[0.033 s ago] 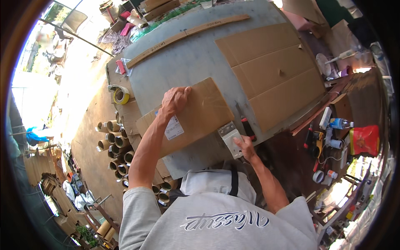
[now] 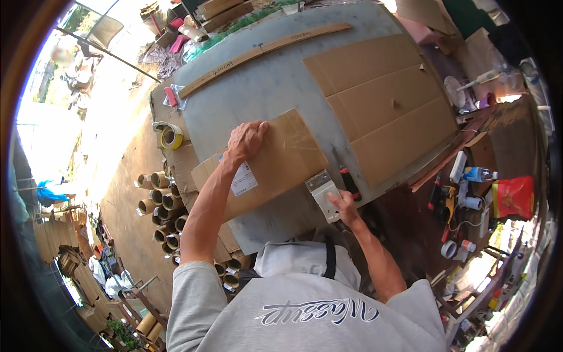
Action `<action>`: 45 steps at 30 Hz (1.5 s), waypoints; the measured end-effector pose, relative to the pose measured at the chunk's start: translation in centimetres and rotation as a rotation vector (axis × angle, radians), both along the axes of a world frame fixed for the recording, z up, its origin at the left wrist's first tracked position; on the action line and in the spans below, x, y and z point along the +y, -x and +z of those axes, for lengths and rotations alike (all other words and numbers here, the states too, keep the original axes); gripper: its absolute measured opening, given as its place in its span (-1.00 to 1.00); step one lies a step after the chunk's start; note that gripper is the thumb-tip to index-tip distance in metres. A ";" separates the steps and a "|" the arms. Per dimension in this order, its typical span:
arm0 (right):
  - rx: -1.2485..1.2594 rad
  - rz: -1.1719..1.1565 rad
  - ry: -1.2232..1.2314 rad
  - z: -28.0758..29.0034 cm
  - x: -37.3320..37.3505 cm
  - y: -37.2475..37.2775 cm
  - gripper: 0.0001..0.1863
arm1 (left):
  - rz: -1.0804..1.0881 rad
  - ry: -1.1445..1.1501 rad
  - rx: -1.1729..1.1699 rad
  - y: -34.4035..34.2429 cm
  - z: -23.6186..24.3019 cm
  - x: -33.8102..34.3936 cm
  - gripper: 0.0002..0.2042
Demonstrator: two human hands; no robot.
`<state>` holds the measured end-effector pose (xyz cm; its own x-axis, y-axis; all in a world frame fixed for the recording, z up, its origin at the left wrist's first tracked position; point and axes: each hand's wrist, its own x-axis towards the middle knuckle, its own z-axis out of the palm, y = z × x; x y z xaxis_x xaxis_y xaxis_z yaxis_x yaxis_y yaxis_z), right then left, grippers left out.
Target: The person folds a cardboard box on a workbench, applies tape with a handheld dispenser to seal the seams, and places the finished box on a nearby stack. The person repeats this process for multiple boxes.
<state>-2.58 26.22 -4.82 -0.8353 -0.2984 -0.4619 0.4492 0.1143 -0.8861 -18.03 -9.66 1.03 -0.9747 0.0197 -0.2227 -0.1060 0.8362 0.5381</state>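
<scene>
A folded brown cardboard piece with a white label lies slanted on the grey tabletop. My left hand is closed at its far edge, fingers curled and partly hidden. My right hand grips a boxy silver metal tool with bolt heads at its far end; its exact kind is unclear. This tool's far end meets the cardboard's near right corner. Just right of it lies a knife with a red and black handle.
A larger creased cardboard sheet covers the table's right side. Along the far side runs a marked wooden strip. Tape rolls sit at the left edge, above several cardboard tubes. A bottle and tools lie at the right.
</scene>
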 end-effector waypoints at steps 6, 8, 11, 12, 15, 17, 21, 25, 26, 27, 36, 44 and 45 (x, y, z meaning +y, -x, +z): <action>0.039 -0.045 0.015 2.1 -4.4 4.4 -0.49 | -0.368 -0.048 0.373 0.2 -3.8 1.9 -0.47; 0.020 -0.067 0.004 1.3 -4.6 5.0 -0.49 | -0.486 -0.069 0.172 -0.3 -2.5 2.9 -0.43; 0.036 -0.041 0.002 1.1 -6.0 6.7 -0.50 | -0.471 0.061 0.153 -0.3 -3.2 -0.2 -0.46; 0.042 -0.013 0.013 2.2 -7.6 7.4 -0.51 | -0.521 0.184 0.190 -0.4 -6.1 -3.6 -0.39; 0.104 -0.080 -0.036 0.3 -7.4 7.8 -0.52 | -0.390 -0.206 -0.355 -1.1 -0.1 -2.5 -0.26; 0.120 -0.073 -0.007 0.1 -8.8 7.6 -0.51 | -0.329 -0.011 -0.169 -3.5 -3.4 -5.0 -0.14; 0.083 -0.089 0.017 -0.6 -7.2 3.8 -0.51 | -0.316 0.035 -0.099 -8.2 -2.5 -2.4 -0.11; 0.136 -0.063 0.006 -2.0 -4.8 -0.7 -0.48 | -0.257 -0.001 -0.078 -13.9 -2.6 0.2 -0.17; 0.147 -0.064 0.013 -2.2 -4.1 -1.7 -0.47 | -0.263 0.041 0.030 -15.7 -2.7 1.1 -0.25; 0.124 -0.061 0.001 -2.6 -3.1 -2.8 -0.46 | -0.252 0.048 0.050 -16.9 -2.5 2.4 -0.28; 0.045 0.012 0.005 -2.1 0.0 -5.2 -0.42 | -0.152 0.227 0.094 -18.8 -1.7 6.5 -0.40; -0.011 0.000 -0.121 -4.4 5.4 -12.5 -0.42 | -0.120 0.222 0.054 -16.9 -1.1 5.7 -0.40; -0.043 -0.004 -0.115 -4.5 5.9 -13.1 -0.42 | -0.113 0.215 0.034 -17.2 -0.9 5.2 -0.40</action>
